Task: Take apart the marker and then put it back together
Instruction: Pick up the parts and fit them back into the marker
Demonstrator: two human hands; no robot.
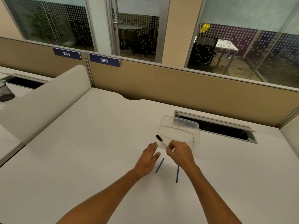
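Forearms enter from the bottom edge; I log from the fingers outward. My right hand has thumb and forefinger pinched together on the lower end of the marker. Its pale barrel slants up and to the left from the pinch, and the black cap end is uppermost and clear of the desk. The other fingers curl in under the palm. I judge this to be a holding grip that leaves the capped end free for the other hand.

My left hand is empty. Its fingers are straight, close together and not clamped on anything. The fingertips lie just left of the barrel and do not touch it. I cannot tell whether the palm rests on the desk or hovers above it. It looks placed to come across and take the cap.

Just below the left fingertips, between the two hands, lies a dark blue rod. A second dark blue rod lies under my right wrist, which partly covers it. Both are flat on the white desk within reach. They may be marker internals, but I cannot confirm that.

Beyond my right knuckles stands a clear plastic container. It appears empty and is probably for the parts. Behind it is an open cable hatch, and the tan partition lies further out.

Judgement: the capped marker is in hand, so disassembly or reassembly is mid-course.
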